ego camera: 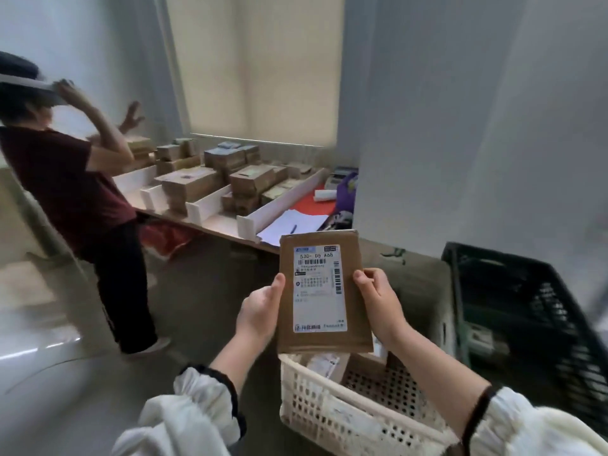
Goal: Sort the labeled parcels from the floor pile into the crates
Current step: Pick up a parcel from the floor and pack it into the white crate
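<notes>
Flat brown parcel, white shipping label facing camera (top line reads 530- D5 A68), upright, held just above far rim of white perforated crate; left hand and right hand grip its side edges. Labeled parcels lie inside that crate. Dark crate right of it, tipped.

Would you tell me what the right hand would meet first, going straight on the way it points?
The right hand points up-left, straight into the brown parcel it grips; beyond, depth is unclear.
</notes>
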### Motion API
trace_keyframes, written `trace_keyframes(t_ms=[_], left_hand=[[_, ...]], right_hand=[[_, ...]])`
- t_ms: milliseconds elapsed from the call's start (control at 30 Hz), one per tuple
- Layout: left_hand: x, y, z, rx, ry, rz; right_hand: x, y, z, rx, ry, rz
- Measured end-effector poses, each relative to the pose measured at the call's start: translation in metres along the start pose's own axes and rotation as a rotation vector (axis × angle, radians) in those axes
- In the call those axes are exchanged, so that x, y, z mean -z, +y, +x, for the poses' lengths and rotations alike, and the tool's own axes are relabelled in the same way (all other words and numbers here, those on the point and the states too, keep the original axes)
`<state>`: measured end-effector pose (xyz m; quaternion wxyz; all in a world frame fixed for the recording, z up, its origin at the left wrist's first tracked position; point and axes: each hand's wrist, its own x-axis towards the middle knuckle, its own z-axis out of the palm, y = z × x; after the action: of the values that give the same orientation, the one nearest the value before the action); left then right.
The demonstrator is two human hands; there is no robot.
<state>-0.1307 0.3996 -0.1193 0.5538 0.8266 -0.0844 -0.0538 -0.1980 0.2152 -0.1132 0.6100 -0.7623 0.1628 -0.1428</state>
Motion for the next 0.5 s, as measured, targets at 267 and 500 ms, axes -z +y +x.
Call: trace_keyframes(t_ms=[267,500], left_hand=[[-0.139,0.026,0.06,0.0,-0.248,-0.005],[-0.203,0.002,0.118,0.06,-0.368,0.07]], right_hand=[[0.11,0.06,0.04,-0.135,0.252,0.062],[0.127,0.115,0.088,-0.267,0.335,0.077]])
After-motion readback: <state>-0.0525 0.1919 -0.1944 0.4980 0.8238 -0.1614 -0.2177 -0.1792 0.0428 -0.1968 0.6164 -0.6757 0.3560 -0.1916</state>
